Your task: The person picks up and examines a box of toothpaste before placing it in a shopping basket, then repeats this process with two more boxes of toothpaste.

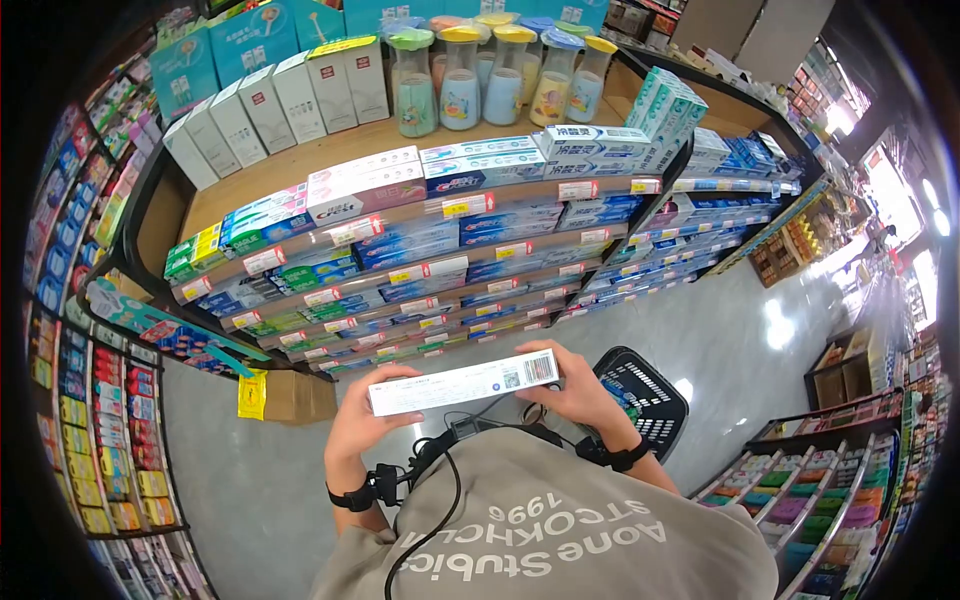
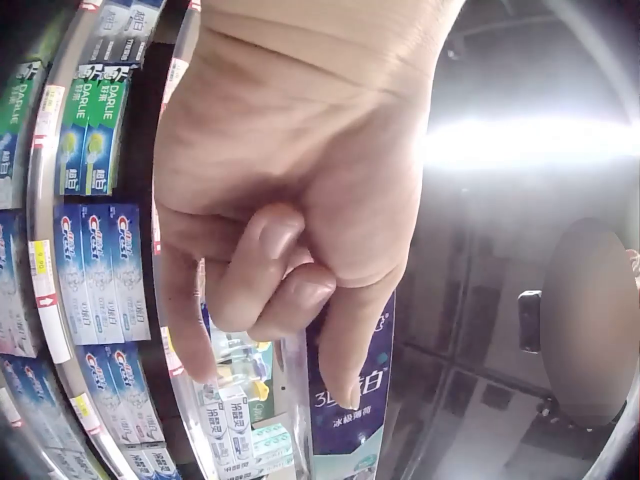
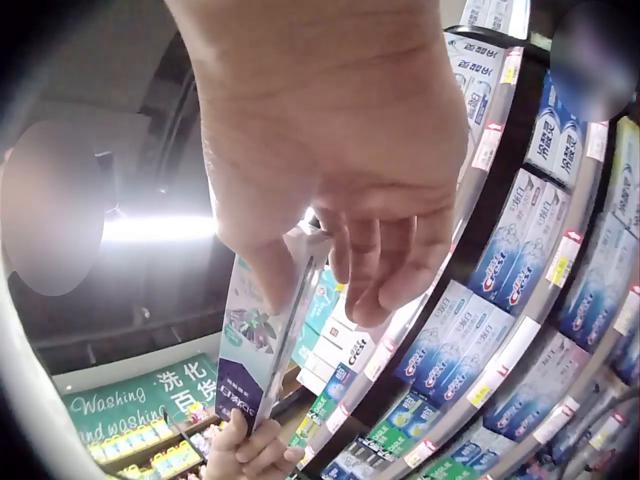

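Note:
Both hands hold a long toothpaste box [image 1: 460,384] level in front of the chest, one at each end. Its white side with a barcode faces up in the head view. The left hand [image 1: 362,415] grips the left end; in the left wrist view its thumb and a finger pinch the purple printed end, and two other fingers curl inward. At the other end, the right hand [image 1: 578,388] has its thumb along one face and its fingers behind. The right wrist view shows the box's purple and pale front [image 3: 250,330], with the left hand's fingers [image 3: 255,450] at the far end.
A curved shelf unit [image 1: 420,215] full of toothpaste boxes stands ahead, with price tags along its edges. Colourful lidded jars [image 1: 460,85] and white cartons [image 1: 300,95] top it. A black shopping basket [image 1: 665,395] and a cardboard box [image 1: 300,397] are on the floor.

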`<state>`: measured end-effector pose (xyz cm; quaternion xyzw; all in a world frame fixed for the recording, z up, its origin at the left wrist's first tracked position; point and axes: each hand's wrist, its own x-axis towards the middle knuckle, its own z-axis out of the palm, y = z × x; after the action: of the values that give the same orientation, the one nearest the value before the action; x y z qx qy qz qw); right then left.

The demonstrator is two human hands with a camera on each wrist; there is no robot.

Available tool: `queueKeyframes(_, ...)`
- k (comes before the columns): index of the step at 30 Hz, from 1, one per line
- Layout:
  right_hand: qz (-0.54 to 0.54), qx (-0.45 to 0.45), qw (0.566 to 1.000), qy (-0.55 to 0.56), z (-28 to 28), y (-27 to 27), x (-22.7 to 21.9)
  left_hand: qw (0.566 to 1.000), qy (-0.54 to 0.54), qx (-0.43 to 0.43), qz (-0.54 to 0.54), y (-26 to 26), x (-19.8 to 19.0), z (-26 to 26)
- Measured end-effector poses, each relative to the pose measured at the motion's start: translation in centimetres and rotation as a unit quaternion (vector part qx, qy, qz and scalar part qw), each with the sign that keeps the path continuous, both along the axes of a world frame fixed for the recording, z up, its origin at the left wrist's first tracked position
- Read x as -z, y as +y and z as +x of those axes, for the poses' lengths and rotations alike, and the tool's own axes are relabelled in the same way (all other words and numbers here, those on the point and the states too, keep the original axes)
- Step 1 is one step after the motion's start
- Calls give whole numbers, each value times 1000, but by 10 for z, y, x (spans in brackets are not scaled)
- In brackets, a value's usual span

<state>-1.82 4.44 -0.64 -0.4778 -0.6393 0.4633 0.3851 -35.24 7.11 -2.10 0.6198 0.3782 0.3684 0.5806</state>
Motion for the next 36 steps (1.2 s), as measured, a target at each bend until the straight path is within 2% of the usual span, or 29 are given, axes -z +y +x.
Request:
queueKeyframes(4, -6, -7, 999, -38, -6, 9, 12, 997, -37, -38, -56, -8, 13, -10)
queueKeyframes(6, -18, -9, 998, -57, -11, 11, 12, 998, -21, -41, -45, -10, 26, -18)
queueKeyframes(10, -3, -28, 998, -61, -14, 14, 11, 992, -58, -76, -79, -13, 27, -21)
queueKeyframes(16, -4, -4, 999, -48, -13, 12, 13, 989, -85, -84, -84, -9, 23, -12)
queueKeyframes(19, -51, -8, 997, -54, -9, 9, 3, 990, -94, -41, -95, 1, 30, -11)
queueKeyframes(22, 29, 58, 997, -38, -13, 6, 4, 989, -62, -34, -131, 4, 27, -7)
queueKeyframes(25, -5, 63, 997, -35, -8, 5, 8, 981, -10, -12, -194, 13, 37, -7)
queueKeyframes(28, 3, 62, 996, -59, -6, 6, 11, 978, -134, 23, -160, 17, 34, 7)
queueKeyframes(31, 11, 67, 995, -66, -6, 7, 10, 976, -160, -17, -147, 13, 28, 21)
queueKeyframes(34, 27, 72, 995, -58, -8, 9, 12, 988, -95, -4, -119, 12, 38, 16)
queueKeyframes(36, 17, 67, 997, -45, -8, 11, 17, 994, -68, -28, -78, 10, 52, 15)
